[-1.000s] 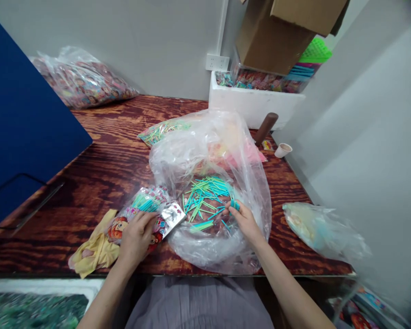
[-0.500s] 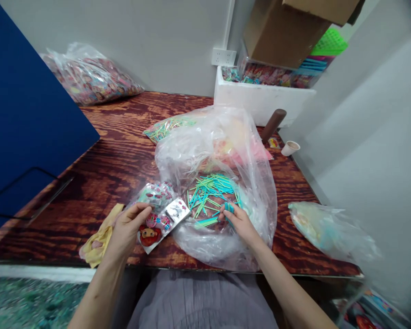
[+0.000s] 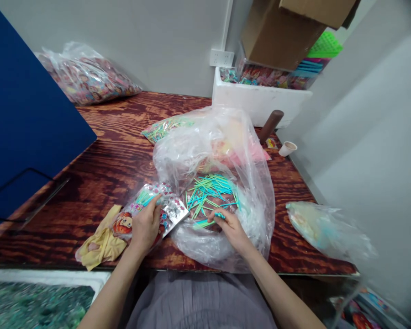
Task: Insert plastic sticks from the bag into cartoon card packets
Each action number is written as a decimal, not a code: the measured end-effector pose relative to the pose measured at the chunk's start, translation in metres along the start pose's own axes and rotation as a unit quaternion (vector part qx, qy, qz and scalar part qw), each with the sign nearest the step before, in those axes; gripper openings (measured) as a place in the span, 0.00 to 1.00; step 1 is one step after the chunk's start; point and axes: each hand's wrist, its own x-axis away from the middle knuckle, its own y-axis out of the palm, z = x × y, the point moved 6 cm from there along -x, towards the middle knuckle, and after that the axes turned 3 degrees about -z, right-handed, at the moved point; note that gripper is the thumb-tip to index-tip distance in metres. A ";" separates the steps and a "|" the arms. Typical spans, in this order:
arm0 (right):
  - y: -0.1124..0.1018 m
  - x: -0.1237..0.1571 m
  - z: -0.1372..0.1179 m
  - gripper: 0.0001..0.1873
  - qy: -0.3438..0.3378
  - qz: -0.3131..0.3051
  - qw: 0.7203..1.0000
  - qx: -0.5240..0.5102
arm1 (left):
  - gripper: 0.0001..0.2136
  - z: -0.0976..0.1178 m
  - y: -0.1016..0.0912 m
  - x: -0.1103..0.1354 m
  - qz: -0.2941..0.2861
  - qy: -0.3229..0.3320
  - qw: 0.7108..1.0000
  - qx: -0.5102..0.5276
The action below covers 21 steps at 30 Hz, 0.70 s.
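My left hand [image 3: 145,228] is closed at the edge of a printed pouch [image 3: 123,224] with a red-haired cartoon figure, its fingertips partly hidden. Pale green sticks [image 3: 144,197] show through clear plastic beside it. Under and right of that hand lie more silvery pouches [image 3: 174,210] with pink print. My right hand [image 3: 228,226] pinches a small bundle of blue and green sticks [image 3: 219,215], ends showing between the fingers. It is over an open clear plastic bag [image 3: 198,244], where a loose pile of thin blue and green sticks [image 3: 212,189] lies.
A yellow cloth [image 3: 101,246] lies left at the table's front edge. Behind are a bag of sticks [image 3: 167,128], a brown cylinder [image 3: 271,125], a paper cup [image 3: 287,148] and a white foam box [image 3: 260,98]. A clear bag [image 3: 315,228] lies right; a blue panel [image 3: 30,114] stands left.
My left hand has moved right, over the pouches, and the red-haired pouch now shows on its left. My right hand has shifted slightly left and down and has turned the bundle ends-up.
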 end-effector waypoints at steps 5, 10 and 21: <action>-0.006 0.001 0.000 0.12 0.014 -0.007 1.000 0.020 | 0.18 0.010 -0.011 -0.004 -0.016 0.047 0.994 0.101; -0.056 -0.005 0.001 0.11 0.065 0.016 0.980 0.185 | 0.15 0.023 -0.040 -0.009 -0.009 0.008 0.985 0.172; -0.034 0.003 0.004 0.11 0.141 -0.081 0.804 0.572 | 0.13 0.027 -0.047 0.012 0.004 -0.148 0.942 0.300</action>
